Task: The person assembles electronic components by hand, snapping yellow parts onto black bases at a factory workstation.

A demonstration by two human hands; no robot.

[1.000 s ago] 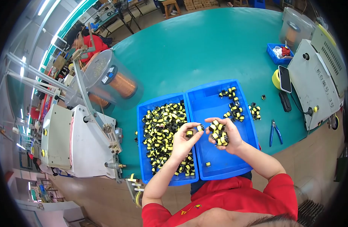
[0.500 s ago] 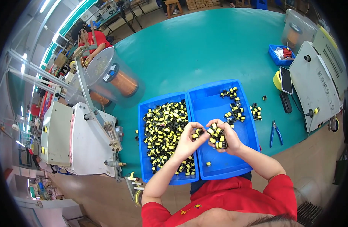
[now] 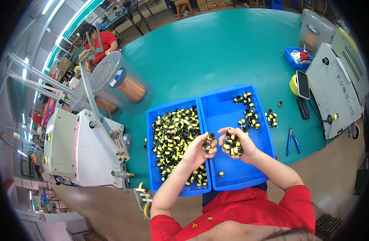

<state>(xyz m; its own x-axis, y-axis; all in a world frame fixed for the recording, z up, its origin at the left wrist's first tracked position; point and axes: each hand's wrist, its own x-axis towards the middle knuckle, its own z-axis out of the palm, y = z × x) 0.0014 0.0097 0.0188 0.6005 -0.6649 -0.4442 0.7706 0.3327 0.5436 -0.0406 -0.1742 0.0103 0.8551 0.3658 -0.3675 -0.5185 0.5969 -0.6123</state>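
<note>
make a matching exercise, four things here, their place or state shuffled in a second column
1. left blue tray
2. right blue tray
3. pliers
4. right hand

A. on the green table, right of both trays
B. curled around yellow-and-black parts
C. heaped with parts
D. parts mainly toward its far right

Pairs: 1-C, 2-D, 3-A, 4-B

Head-worn wide fisheye view, set above the red shirt [image 3: 254, 207], looking steeply down and forward, left hand [image 3: 197, 153] and right hand [image 3: 245, 148] fairly near, just below centre, green bench [image 3: 200, 52] taken in from near edge to bowed far edge.
</note>
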